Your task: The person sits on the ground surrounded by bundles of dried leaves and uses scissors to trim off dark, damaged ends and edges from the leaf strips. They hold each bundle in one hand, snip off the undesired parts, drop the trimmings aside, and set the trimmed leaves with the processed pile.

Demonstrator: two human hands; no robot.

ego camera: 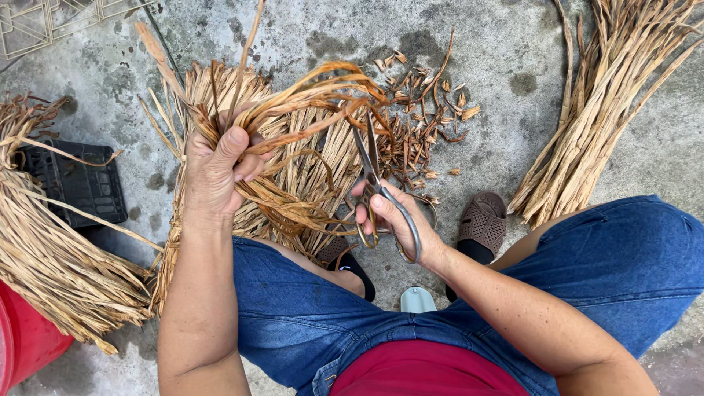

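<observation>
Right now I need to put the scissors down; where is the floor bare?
Bare concrete floor lies between the pile of cut scraps and the right-hand straw bundle. Crowded: under the left hand gripping dried strands, and around the right hand with the scissors.

L hand [216,165] raised, fist clenched | R hand [392,220] lower, fingers curled | forearms bare, converging

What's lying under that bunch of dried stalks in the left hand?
Under the bunch in the left hand, more dried stalks fan over the concrete floor; their lower ends are hidden.
</observation>
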